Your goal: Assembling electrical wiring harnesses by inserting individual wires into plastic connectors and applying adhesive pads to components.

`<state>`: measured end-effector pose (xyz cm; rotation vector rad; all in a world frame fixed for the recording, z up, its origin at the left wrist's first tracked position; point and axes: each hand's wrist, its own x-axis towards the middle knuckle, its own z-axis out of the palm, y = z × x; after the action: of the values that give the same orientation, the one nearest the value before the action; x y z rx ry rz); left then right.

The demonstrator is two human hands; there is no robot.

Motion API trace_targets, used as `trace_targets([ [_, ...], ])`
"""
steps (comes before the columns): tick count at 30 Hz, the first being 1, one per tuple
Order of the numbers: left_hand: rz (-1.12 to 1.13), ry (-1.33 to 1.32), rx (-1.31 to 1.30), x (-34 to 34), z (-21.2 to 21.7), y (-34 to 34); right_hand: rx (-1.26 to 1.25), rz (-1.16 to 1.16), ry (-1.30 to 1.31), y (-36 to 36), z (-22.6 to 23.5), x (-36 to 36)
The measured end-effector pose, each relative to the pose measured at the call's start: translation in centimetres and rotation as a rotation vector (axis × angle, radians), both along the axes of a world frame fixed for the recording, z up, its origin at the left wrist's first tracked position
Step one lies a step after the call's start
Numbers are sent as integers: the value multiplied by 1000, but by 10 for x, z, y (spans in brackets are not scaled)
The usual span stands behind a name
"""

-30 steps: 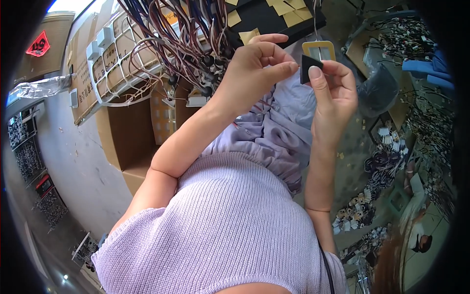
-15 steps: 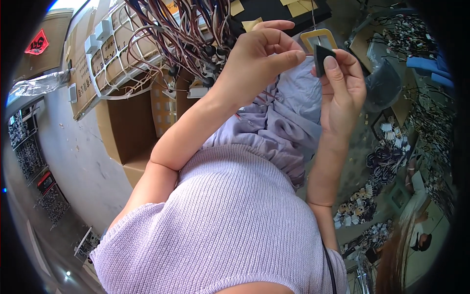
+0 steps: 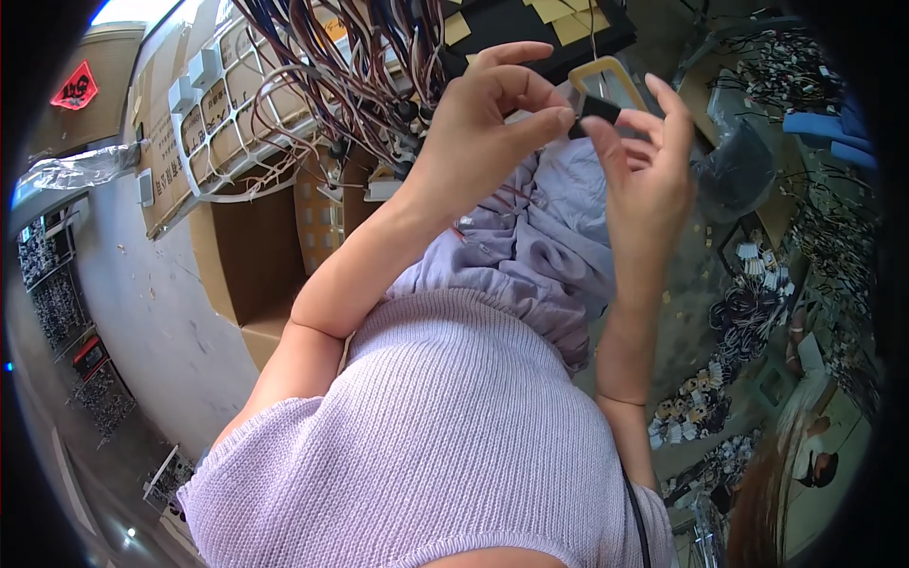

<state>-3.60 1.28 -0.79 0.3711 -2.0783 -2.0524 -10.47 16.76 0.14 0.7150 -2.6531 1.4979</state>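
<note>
A small flat black piece point(image 3: 600, 109) is held up between my two hands; its exact kind I cannot tell. My right hand point(image 3: 649, 156) grips it between the thumb and a bent finger, with the index finger raised. At its left edge, the thumb and index finger of my left hand point(image 3: 502, 118) are pinched together, and the other fingers stay loosely curled. Just behind the piece is a yellow rounded frame point(image 3: 617, 68), partly covered by the hands. Whether the frame touches the black piece is hidden.
Bundled red, white and dark wires point(image 3: 327, 71) hang beside a white rack point(image 3: 194, 142) and a cardboard box point(image 3: 241, 246) at left. Yellow paper pieces point(image 3: 559, 28) lie on a black surface ahead. Cable heaps point(image 3: 748, 303) cover the floor at right, where another person point(image 3: 814, 454) shows.
The black piece has tilted and shifted left toward my left fingertips. My right hand has turned and raised its index finger. The left hand has moved slightly left.
</note>
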Motion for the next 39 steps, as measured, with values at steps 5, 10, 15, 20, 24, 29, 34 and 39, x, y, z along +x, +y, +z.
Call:
trace_targets([
  [5,-140,84,80,4,13,-8,-455,377,-196,7,5,-21],
  [10,-113,168,13,4,12,3,-605,439,-217,6,7,-19],
  [15,-70,209,149,10,26,14,-468,352,-162,12,19,-9],
  [20,2,226,-56,10,23,19,-393,256,-136,14,24,-3],
  [24,76,152,-132,14,32,22,-323,237,-94,14,25,-1],
  [29,133,162,-370,19,29,21,-204,240,-37,14,29,5],
  [34,-324,-6,347,32,1,-30,-170,396,121,19,27,24],
  [39,-470,-320,575,27,18,17,-354,547,-8,26,45,60],
])
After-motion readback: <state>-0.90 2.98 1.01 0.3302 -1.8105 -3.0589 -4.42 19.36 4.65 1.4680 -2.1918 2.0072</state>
